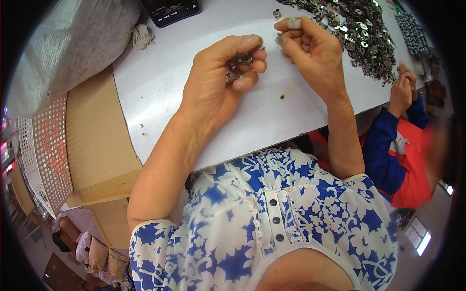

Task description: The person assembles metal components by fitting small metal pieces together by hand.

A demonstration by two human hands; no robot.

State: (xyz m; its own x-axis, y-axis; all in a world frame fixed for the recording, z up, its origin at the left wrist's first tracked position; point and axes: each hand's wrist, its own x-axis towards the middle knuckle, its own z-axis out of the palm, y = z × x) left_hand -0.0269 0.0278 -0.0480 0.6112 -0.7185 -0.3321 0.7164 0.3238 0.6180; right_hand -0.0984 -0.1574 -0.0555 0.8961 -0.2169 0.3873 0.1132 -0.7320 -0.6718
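Left hand (208, 72): our fingers curl in around a few small metal pieces (234, 76), holding them in a loose bunch. We should curl just tight enough that none slip out.
Right hand (315, 53): our thumb and first finger almost meet, and a tiny dark bit seems to sit between the tips. It is too small for us to tell if they really pinch it.
Finger wrap (294, 23): it goes around our right first finger. We think it makes feeling harder, so it helps to look closely.
Table (218, 140): it is white, and both hands are above it, near each other. Working low over it seems wise, so a dropped piece lands there.
Heap (366, 43): many more shiny pieces lie past our right hand.
Loose piece (276, 13): it lies alone, just beyond our right fingertips. We should mind not to knock it.
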